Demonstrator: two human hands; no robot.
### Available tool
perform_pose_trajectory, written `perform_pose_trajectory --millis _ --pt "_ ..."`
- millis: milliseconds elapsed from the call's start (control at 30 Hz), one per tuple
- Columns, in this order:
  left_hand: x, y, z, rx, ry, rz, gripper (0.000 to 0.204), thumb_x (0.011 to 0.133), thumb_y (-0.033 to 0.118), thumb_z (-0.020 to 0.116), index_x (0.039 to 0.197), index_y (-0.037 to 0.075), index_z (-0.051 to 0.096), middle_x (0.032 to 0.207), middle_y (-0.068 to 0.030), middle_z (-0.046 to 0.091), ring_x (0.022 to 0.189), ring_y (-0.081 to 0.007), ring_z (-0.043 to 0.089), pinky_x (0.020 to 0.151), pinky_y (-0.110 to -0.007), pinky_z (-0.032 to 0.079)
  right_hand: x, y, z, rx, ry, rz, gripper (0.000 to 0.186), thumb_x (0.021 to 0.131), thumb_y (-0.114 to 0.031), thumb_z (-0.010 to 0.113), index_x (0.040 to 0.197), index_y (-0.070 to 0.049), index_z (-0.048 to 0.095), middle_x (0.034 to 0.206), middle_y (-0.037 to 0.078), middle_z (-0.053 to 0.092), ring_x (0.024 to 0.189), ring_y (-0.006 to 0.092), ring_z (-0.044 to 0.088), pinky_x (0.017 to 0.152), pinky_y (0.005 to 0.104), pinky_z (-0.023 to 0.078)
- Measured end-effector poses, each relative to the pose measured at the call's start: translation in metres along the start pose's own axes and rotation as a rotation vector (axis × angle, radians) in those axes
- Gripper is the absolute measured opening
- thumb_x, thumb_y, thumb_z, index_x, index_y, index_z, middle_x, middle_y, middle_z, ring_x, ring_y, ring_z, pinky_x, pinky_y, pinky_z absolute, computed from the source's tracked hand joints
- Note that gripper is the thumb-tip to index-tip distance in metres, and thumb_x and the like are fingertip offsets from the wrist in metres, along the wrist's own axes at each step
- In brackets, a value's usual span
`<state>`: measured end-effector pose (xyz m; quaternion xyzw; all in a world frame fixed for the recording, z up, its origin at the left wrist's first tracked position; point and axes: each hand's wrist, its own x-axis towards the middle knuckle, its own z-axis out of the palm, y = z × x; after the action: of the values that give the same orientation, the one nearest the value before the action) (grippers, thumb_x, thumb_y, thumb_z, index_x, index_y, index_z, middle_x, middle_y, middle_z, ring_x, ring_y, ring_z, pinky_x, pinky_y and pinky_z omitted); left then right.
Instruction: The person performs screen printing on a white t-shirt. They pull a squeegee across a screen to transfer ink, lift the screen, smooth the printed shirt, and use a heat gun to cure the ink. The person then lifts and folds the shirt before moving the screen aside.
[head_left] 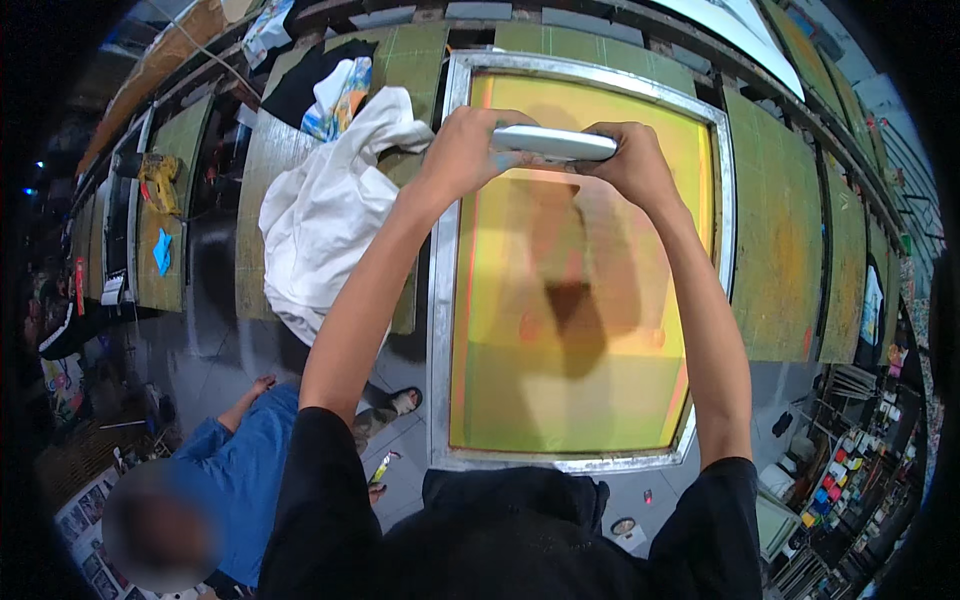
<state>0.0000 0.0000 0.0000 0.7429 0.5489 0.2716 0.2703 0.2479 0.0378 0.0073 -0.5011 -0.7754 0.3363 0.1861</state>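
Note:
A screen frame (440,280) with a silver rim holds yellow mesh (560,410), marked by a faint pinkish area. Above the far part of the mesh, my left hand (465,150) and my right hand (635,160) grip either end of a long white squeegee-like bar (555,141). Both hands have their fingers wrapped round it, with bluish stains on some fingertips. Whether the bar's lower edge touches the mesh I cannot tell. A bunched white cloth (330,230) lies just left of the frame, beside a patterned cloth (335,100).
Worn green boards (775,250) line the bench on both sides. A yellow drill (160,185) and blue scrap (162,252) sit far left. Another person in blue (245,480) is low beside me at lower left. Shelves of small containers (830,480) stand at lower right.

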Motion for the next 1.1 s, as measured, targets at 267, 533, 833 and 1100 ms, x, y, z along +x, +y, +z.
perform_pose_trajectory --millis 267,533,833,1100 --pt "-0.121 0.027 0.023 -0.184 -0.064 -0.091 0.035 0.080 0.013 0.086 0.112 0.002 0.077 0.108 -0.0161 0.078 0.100 -0.0298 0.076 0.091 -0.037 0.057 -0.111 -0.019 0.040 0.173 -0.134 0.046 0.022 0.076 -0.006 0.083 0.098 -0.006 0.081 0.086 0.015 0.078 0.078 0.0258 0.076 0.073 0.0366 0.058" --pt "-0.173 0.042 0.048 -0.188 -0.063 -0.088 0.035 0.080 0.009 0.084 0.113 0.003 0.077 0.109 -0.0153 0.078 0.101 -0.0322 0.075 0.090 -0.038 0.058 -0.168 -0.011 0.071 0.174 -0.083 0.037 0.024 0.078 0.005 0.080 0.101 -0.001 0.079 0.089 0.012 0.079 0.079 0.0192 0.076 0.073 0.0323 0.059" --pt "-0.186 0.045 0.055 -0.224 -0.068 -0.133 0.036 0.080 0.013 0.086 0.114 0.004 0.077 0.109 -0.0149 0.078 0.098 -0.0322 0.075 0.087 -0.039 0.059 -0.182 -0.020 0.074 0.193 -0.059 0.058 0.024 0.078 0.004 0.081 0.102 0.000 0.078 0.087 0.014 0.078 0.077 0.0201 0.076 0.071 0.0323 0.059" --pt "-0.165 0.034 0.047 -0.184 -0.117 -0.081 0.034 0.080 0.014 0.087 0.111 0.003 0.078 0.106 -0.0161 0.078 0.097 -0.0305 0.077 0.085 -0.037 0.060 -0.162 -0.009 0.069 0.197 -0.169 0.109 0.025 0.077 0.003 0.082 0.101 0.000 0.078 0.087 0.013 0.078 0.080 0.0192 0.076 0.075 0.0327 0.059"
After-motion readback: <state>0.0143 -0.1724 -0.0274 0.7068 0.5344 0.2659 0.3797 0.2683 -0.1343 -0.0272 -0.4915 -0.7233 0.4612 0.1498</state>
